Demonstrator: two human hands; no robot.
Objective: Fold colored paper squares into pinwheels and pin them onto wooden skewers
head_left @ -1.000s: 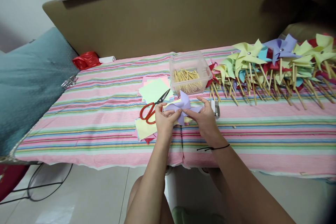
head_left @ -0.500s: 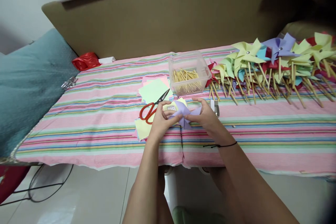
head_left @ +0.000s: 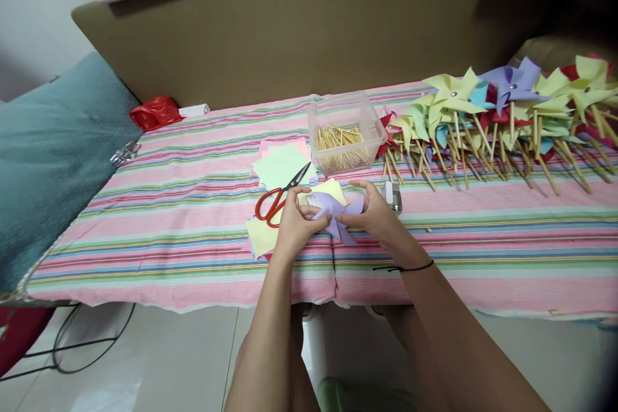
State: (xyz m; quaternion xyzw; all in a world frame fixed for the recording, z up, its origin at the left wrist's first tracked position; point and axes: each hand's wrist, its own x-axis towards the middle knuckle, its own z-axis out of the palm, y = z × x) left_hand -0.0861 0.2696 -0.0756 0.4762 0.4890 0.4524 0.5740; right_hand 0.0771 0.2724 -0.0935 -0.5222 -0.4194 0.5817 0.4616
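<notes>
Between my two hands is a purple paper pinwheel, its blades folded in toward the middle. My left hand pinches its left side, thumb near the centre. From the right, my right hand grips it with thumb and fingers, a black cord around that wrist. The pinwheel's centre is partly covered by my thumbs. Scissors with red handles lie just left of my left hand, on top of paper sheets. Yellow paper shows behind the pinwheel.
Behind my hands stands a clear plastic box of short wooden sticks. Finished pinwheels on sticks crowd the right side. Green paper squares lie left of the box, a small clear-and-white container beside my right hand. A red bag sits far left.
The purple pinwheel has turned slightly between my hands, and its lower and right blades show more. My fingers keep hold of it. The view has shifted a little.
</notes>
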